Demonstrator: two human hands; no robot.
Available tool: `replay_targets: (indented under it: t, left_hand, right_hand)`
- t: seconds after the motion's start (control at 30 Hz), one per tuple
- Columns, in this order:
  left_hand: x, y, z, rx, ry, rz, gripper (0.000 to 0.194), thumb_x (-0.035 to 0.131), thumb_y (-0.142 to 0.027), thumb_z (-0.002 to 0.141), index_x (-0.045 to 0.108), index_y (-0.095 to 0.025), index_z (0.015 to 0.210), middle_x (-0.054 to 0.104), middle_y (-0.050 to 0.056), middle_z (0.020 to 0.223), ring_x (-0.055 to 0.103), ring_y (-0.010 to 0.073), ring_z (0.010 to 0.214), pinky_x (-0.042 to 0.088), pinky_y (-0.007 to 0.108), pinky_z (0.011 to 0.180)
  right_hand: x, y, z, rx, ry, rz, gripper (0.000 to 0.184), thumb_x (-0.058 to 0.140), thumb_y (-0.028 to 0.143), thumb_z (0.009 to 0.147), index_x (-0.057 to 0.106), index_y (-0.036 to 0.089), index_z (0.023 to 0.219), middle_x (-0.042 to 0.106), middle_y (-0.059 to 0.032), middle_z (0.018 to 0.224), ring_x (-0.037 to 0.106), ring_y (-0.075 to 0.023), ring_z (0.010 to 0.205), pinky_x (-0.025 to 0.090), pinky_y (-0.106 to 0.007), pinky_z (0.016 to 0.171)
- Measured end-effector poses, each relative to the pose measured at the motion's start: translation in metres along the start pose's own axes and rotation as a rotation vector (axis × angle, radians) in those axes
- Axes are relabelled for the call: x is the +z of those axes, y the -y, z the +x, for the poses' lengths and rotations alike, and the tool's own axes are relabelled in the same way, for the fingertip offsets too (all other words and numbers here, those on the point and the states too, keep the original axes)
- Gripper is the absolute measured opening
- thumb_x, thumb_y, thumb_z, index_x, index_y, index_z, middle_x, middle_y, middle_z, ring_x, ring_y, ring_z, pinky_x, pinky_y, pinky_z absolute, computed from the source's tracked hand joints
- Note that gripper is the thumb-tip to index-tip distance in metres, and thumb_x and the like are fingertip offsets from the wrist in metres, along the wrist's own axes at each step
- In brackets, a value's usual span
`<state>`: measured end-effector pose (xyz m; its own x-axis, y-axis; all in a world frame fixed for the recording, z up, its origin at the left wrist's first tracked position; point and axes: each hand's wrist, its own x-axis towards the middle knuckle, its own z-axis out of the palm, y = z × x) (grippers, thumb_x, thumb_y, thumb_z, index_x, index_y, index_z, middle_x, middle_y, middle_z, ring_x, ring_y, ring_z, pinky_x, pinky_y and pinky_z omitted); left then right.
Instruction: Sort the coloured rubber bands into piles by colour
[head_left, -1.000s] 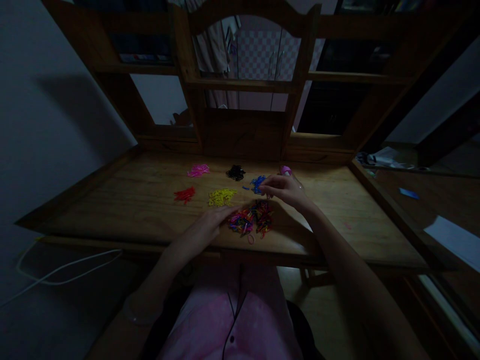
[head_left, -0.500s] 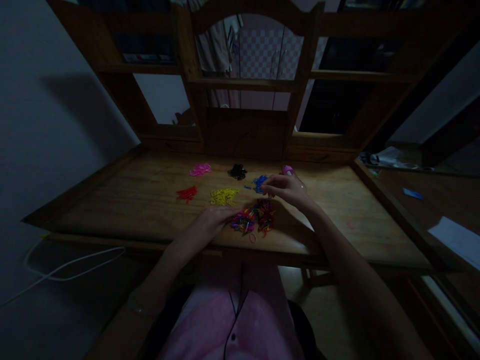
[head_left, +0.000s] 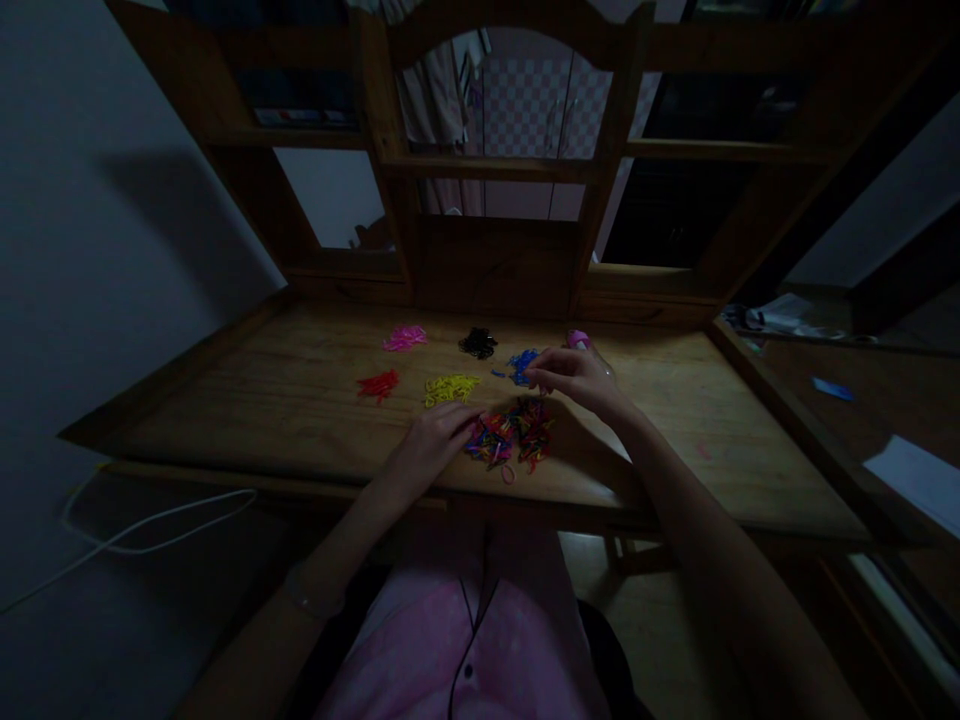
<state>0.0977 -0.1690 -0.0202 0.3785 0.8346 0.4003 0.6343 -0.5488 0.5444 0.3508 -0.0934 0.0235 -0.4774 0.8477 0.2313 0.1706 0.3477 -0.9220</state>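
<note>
A mixed heap of small coloured rubber bands (head_left: 531, 440) lies near the front edge of the desk, with one loose pink loop below it. My left hand (head_left: 435, 437) is at the heap's left side, thumb and fingers drawn together at its edge; whatever they hold is too small to make out. Over the near right side of the blue pile (head_left: 520, 366) is my right hand (head_left: 576, 378), thumb and forefinger pinched; anything between them cannot be made out. Sorted by colour, a yellow pile (head_left: 451, 389), a black pile (head_left: 478, 343), a pink pile (head_left: 405, 338) and a red pile (head_left: 379, 385) lie farther left.
A pink and white object (head_left: 577, 340) stands just behind my right hand. The wooden desk (head_left: 300, 420) backs onto an open shelf frame (head_left: 495, 170). To the right, a lower surface carries papers (head_left: 919, 485) and a blue packet (head_left: 832, 388). A white cable (head_left: 157, 525) hangs at the left.
My left hand has risen slightly at the heap's left edge, and its fingers now show more clearly, drawn together. My right hand stays by the blue pile, still pinched. The view has shifted slightly.
</note>
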Motion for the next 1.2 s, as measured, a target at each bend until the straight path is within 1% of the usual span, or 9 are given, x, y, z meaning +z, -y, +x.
replay_targets:
  t: [0.13,0.3,0.4,0.57,0.67,0.73,0.93,1.13,1.2]
  left_hand:
    - [0.002,-0.005,0.005,-0.140,-0.046,-0.132,0.025,0.060,-0.023,0.084,0.070,-0.023,0.107,0.071,0.004,0.106,0.065,0.0204,0.098,0.049,0.034,0.092]
    - [0.009,-0.016,0.012,-0.429,-0.093,-0.611,0.029,0.072,-0.030,0.075,0.073,-0.017,0.100,0.074,0.008,0.099,0.069,0.0219,0.092,0.053,0.033,0.086]
    - [0.014,-0.020,0.019,-0.518,-0.097,-0.827,0.035,0.078,-0.031,0.069,0.073,-0.014,0.099,0.074,0.010,0.099,0.069,0.0210,0.090,0.054,0.032,0.085]
    - [0.022,-0.025,0.029,-0.573,-0.124,-1.046,0.042,0.083,-0.029,0.064,0.071,-0.013,0.101,0.074,0.009,0.097,0.069,0.0169,0.079,0.055,0.029,0.079]
    - [0.025,-0.027,0.030,-0.595,-0.157,-1.089,0.042,0.083,-0.028,0.063,0.071,-0.013,0.100,0.074,0.008,0.092,0.069,0.0146,0.073,0.056,0.026,0.075]
    - [0.027,-0.028,0.030,-0.599,-0.151,-1.112,0.040,0.083,-0.027,0.064,0.071,-0.013,0.100,0.074,0.007,0.092,0.069,0.0144,0.075,0.056,0.025,0.075]
    - [0.030,-0.030,0.030,-0.635,-0.174,-1.189,0.037,0.083,-0.024,0.064,0.071,-0.012,0.096,0.075,0.008,0.092,0.071,0.0167,0.080,0.055,0.031,0.086]
    - [0.034,-0.030,0.029,-0.667,-0.216,-1.240,0.036,0.083,-0.022,0.066,0.070,-0.011,0.098,0.074,0.010,0.096,0.071,0.0192,0.086,0.054,0.034,0.091]
    - [0.034,-0.031,0.028,-0.645,-0.210,-1.277,0.036,0.082,-0.023,0.067,0.070,-0.011,0.098,0.074,0.011,0.099,0.071,0.0199,0.091,0.053,0.034,0.094]
  right_hand:
    - [0.001,0.000,0.000,-0.010,0.014,-0.008,0.026,0.068,0.041,0.079,0.070,0.016,0.087,0.068,-0.0044,0.077,0.059,-0.0121,0.065,0.046,-0.026,0.061]
    - [0.004,0.001,-0.001,-0.009,0.032,-0.032,0.024,0.067,0.039,0.081,0.070,0.017,0.089,0.069,-0.0046,0.080,0.060,-0.0125,0.068,0.047,-0.026,0.063]
    - [0.008,0.003,-0.002,-0.022,0.062,-0.052,0.024,0.068,0.038,0.080,0.070,0.018,0.092,0.069,-0.0048,0.083,0.062,-0.0138,0.074,0.048,-0.026,0.065]
    - [0.013,0.005,-0.004,-0.065,0.141,-0.141,0.031,0.068,0.042,0.080,0.070,0.017,0.098,0.068,-0.0041,0.083,0.059,-0.0127,0.070,0.045,-0.025,0.061]
    - [0.014,0.005,-0.004,-0.074,0.184,-0.157,0.033,0.068,0.042,0.081,0.070,0.017,0.102,0.068,-0.0038,0.082,0.058,-0.0123,0.068,0.044,-0.024,0.060]
    - [0.013,0.005,-0.003,-0.078,0.194,-0.137,0.032,0.068,0.040,0.081,0.070,0.017,0.103,0.068,-0.0040,0.084,0.058,-0.0119,0.068,0.044,-0.024,0.060]
    - [0.012,0.004,-0.003,-0.077,0.155,-0.096,0.028,0.069,0.043,0.080,0.070,0.017,0.091,0.069,-0.0038,0.081,0.062,-0.0139,0.070,0.047,-0.026,0.062]
    - [0.007,0.003,-0.002,-0.040,0.110,0.033,0.029,0.074,0.040,0.075,0.070,0.016,0.089,0.070,-0.0047,0.083,0.065,-0.0150,0.075,0.051,-0.028,0.069]
    - [0.004,0.004,-0.003,-0.028,0.086,0.048,0.029,0.076,0.039,0.073,0.071,0.016,0.089,0.071,-0.0043,0.083,0.065,-0.0146,0.076,0.051,-0.027,0.069]
